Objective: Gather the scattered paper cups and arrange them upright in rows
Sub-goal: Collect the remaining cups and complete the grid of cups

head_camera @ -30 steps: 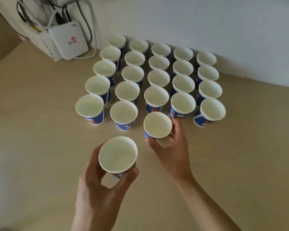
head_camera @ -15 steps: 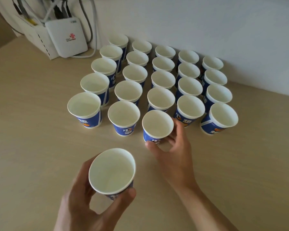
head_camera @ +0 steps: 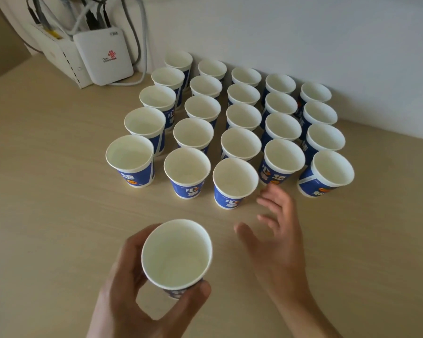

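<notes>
Several blue-and-white paper cups stand upright in rows on the wooden table, running back to the wall. The nearest cup of the middle row stands free at the front. My right hand hovers just right of and below it, fingers spread, holding nothing. My left hand grips one more upright cup above the table, near the front edge of the view.
A white router with cables leans against the wall at the back left, beside a white box. The white wall runs right behind the back row. Bare wood lies in front of the rows.
My right hand has let go of the cup it set at the front of the middle row and drawn back, fingers opening. My left hand still holds its cup.
</notes>
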Demonstrator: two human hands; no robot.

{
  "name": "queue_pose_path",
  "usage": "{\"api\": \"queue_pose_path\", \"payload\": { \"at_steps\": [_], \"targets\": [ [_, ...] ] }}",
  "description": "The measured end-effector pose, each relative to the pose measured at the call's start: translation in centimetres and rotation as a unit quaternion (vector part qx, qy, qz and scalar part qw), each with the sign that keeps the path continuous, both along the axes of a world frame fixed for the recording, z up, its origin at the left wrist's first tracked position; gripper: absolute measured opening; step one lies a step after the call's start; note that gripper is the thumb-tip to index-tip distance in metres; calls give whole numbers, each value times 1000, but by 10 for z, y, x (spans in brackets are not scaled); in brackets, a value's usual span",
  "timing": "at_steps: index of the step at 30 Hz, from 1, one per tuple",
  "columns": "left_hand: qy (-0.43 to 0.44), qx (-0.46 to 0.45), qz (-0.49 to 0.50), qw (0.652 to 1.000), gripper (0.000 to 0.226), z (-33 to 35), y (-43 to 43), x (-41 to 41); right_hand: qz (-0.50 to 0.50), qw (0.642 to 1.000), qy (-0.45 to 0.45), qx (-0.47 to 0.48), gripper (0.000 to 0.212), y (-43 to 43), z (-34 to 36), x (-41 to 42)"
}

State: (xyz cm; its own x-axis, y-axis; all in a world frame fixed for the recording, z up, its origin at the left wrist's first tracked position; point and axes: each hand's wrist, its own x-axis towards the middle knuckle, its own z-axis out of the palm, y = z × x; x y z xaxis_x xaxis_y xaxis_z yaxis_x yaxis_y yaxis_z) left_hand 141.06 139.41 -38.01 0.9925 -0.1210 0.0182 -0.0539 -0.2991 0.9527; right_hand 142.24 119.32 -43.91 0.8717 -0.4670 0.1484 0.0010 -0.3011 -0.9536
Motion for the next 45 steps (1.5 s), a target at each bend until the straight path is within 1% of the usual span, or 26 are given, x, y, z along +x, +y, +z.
{"api": "queue_pose_path", "payload": {
  "at_steps": [2, 4, 6, 8, 10, 14, 17, 21, 25, 29, 40, 45],
  "targets": [
    [3, 0, -1, 1000, 71, 2, -10, 1, 36, 999, 1, -9, 73, -8, 8, -21],
    [8, -15, -18, 1000, 71, 3, -24, 4, 122, 992, 16, -9, 76, -16, 20, -37],
    [21, -36, -48, 998, 70, 3, -38, 7, 191, 980, 43, -38, 82, -21, 30, -47],
    [33, -44, -77, 996, 67, 5, -53, 9, 206, 976, 56, -47, 82, -25, 36, -52],
    [38, -42, -96, 994, 67, 7, -65, 11, 190, 980, 50, -33, 78, -29, 38, -52],
    [62, -44, -114, 991, 77, 8, -83, 14, 157, 986, 45, -17, 74, -39, 36, -50],
    [63, -42, -134, 988, 81, 8, -90, 11, 143, 989, 41, -6, 72, -46, 31, -49],
    [69, -29, -107, 991, 94, 1, -83, 5, 73, 997, 29, 23, 67, -53, 22, -42],
    [97, -28, -85, 991, 91, -6, -71, -3, 17, 999, 21, 27, 59, -56, 13, -26],
    [113, -29, -71, 991, 89, -13, -61, -10, 1, 1000, 6, 25, 60, -54, 7, -16],
    [129, -28, -69, 989, 87, -12, -45, -22, -36, 999, 13, -13, 60, -49, 1, -3],
    [128, -15, -74, 989, 87, -9, -43, -25, -40, 999, 29, -20, 67, -49, 0, -6]
  ]
}}
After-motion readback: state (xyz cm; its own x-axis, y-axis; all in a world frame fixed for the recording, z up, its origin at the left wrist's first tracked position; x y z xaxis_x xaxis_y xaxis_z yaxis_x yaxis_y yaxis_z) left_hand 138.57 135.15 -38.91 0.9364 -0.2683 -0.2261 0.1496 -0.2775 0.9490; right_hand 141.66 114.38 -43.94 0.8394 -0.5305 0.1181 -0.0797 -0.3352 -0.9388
